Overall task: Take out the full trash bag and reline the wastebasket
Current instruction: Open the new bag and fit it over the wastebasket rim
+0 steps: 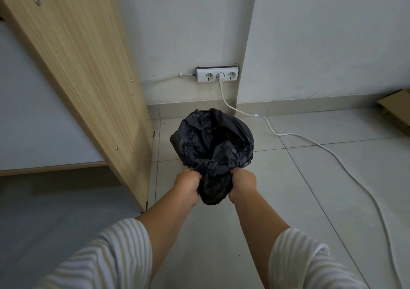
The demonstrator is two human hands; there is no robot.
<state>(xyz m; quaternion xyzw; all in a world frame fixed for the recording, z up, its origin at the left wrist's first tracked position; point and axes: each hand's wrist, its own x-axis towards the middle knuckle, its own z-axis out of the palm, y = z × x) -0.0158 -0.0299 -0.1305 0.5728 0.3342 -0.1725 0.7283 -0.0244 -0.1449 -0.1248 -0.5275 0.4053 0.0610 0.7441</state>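
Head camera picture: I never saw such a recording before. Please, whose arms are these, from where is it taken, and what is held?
There is no machine here. A person wears one camera on the head, looking down at their own arms. The left hand and right hand each grip the near edge of a black trash bag. Its mouth is spread over a wastebasket, mostly hidden, on the tiled floor. Behind, a white cable runs from a socket strip. A wooden panel stands at left.

A pale tiled floor (pixel 288 189) is being crossed by a white cable (pixel 310 141) — it is being fed from a power strip (pixel 217 74) on the white wall (pixel 188 22) — and a wooden panel (pixel 84 67) is being dimly lit at left.
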